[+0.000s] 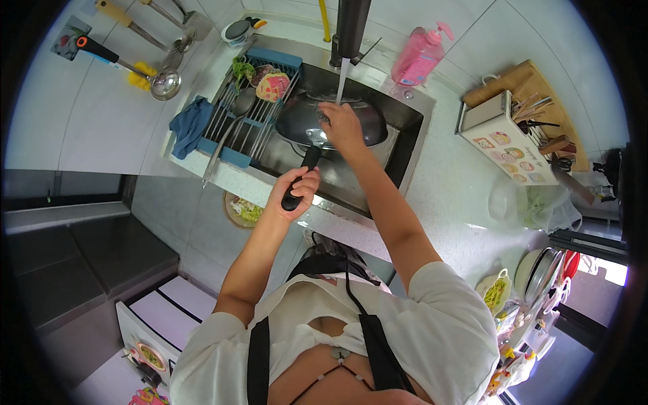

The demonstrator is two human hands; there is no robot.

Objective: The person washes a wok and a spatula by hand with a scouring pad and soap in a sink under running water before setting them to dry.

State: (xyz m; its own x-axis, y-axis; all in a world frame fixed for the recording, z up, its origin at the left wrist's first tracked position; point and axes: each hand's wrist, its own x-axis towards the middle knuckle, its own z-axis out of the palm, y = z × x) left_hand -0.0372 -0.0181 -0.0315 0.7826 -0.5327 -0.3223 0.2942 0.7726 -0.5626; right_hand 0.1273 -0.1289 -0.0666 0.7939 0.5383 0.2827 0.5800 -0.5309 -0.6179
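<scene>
**Wok getting rinsed under the tap**

Mid-wash, by the look of it. The left hand [297, 189] is wrapped tight around the black handle of the dark wok [331, 121], which sits in the sink [405, 128] at upper centre. The right hand [341, 125] is pressed down inside the wok, fingers curled, maybe on a scrubber, can't tell. The faucet [351, 30] is running into it. Next up probably means tipping the water out. The drying rack [246, 115] on the left holds a ladle and sponges.
</scene>
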